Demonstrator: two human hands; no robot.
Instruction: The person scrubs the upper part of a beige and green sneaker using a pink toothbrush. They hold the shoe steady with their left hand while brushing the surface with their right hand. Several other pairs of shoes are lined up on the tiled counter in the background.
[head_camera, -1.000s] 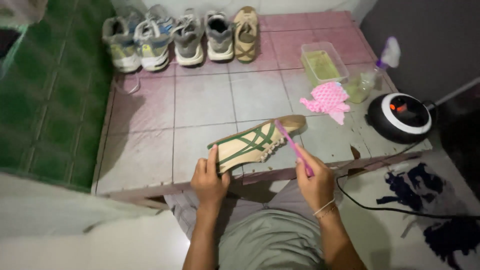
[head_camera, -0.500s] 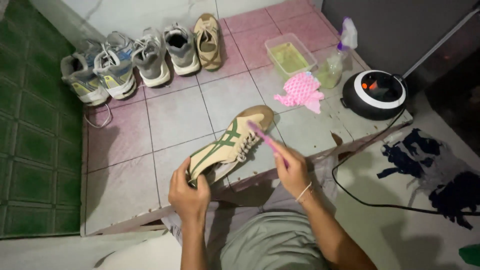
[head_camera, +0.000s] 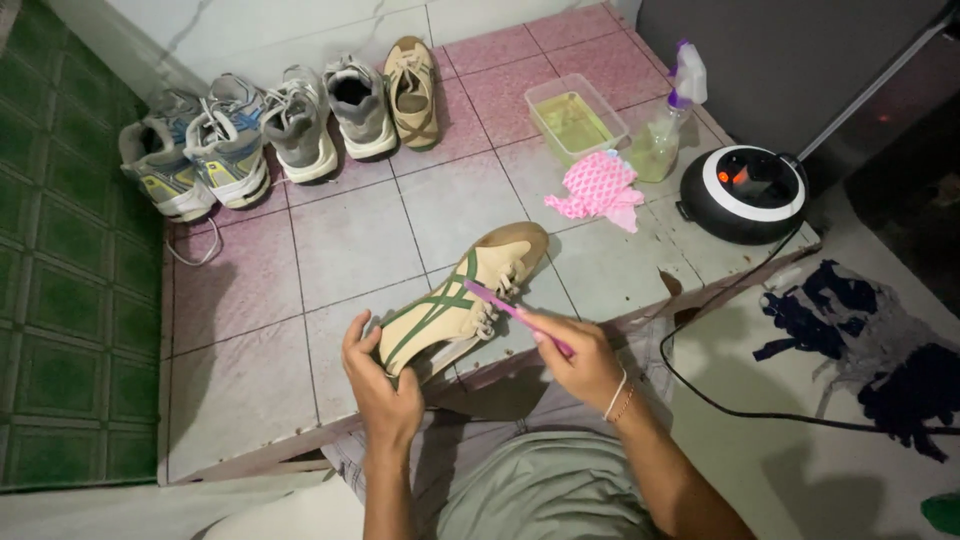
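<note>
Left hand (head_camera: 385, 390) wrapped around the heel end of a tan sneaker with green stripes (head_camera: 460, 300), fingers closed on it, holding it tilted on its side above the near edge of the tiled floor. Right hand (head_camera: 580, 355) closed on a pink toothbrush (head_camera: 510, 312), bristle end laid against the laces at the middle of the sneaker; thin bracelets at that wrist.

Underneath, a raised platform of pale grey and pink floor tiles (head_camera: 340, 250), worn and chipped along its front edge. On the tiles well beyond the sneaker, a pink knitted cloth (head_camera: 597, 188), and just behind it a clear rectangular tub of yellowish liquid (head_camera: 573, 120) and a spray bottle (head_camera: 668, 115) with a purple trigger. To the right, at the platform's corner, a round black and white appliance (head_camera: 745, 190) with a black cord (head_camera: 740, 390) trailing down across the lower concrete floor. Along the back wall, a row of five more shoes (head_camera: 290, 120), grey trainers and one tan. On the left, green wall tiles (head_camera: 60, 300). At far right, dark crumpled fabric (head_camera: 870, 340) on the floor.
</note>
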